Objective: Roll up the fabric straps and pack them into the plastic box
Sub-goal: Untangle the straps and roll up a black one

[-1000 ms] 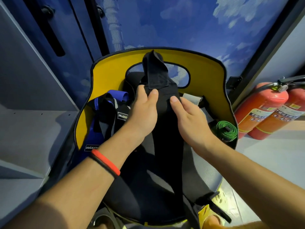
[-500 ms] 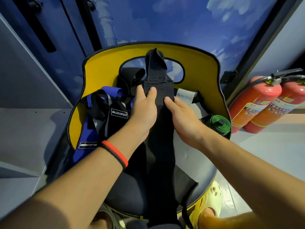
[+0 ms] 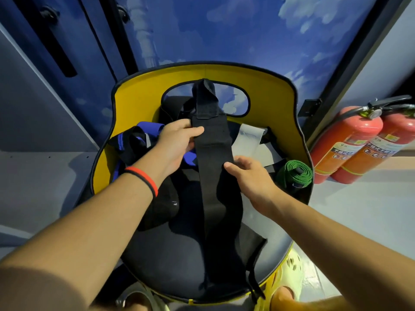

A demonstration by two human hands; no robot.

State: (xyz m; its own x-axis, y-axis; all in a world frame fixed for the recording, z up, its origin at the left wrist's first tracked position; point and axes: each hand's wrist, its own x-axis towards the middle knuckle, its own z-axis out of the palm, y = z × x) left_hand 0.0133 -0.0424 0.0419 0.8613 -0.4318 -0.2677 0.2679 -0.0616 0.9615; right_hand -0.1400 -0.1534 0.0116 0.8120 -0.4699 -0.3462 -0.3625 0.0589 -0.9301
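Observation:
A long black fabric strap [image 3: 213, 167] lies flat lengthwise down a chair's black seat, its top end folded over against the yellow backrest [image 3: 269, 86]. My left hand [image 3: 177, 142] pinches the strap's left edge near the top, thumb on top. My right hand [image 3: 251, 178] sits lower at the strap's right edge, thumb tip touching it, fingers loosely apart. A rolled green strap [image 3: 294, 173] rests at the seat's right side. A tangle of blue and black straps [image 3: 132, 144] lies at the left, and a grey strap [image 3: 251, 138] at the back right. No plastic box is in view.
Two red fire extinguishers [image 3: 350, 140] stand on the floor right of the chair. A grey shelf [image 3: 45, 176] runs along the left. A blue cloud-painted wall is behind. My feet in pale sandals [image 3: 292, 277] are under the seat's front edge.
Both hands lay flat on the strap's upper part before. The left now pinches the left edge, and the right has slid down and off to the right edge.

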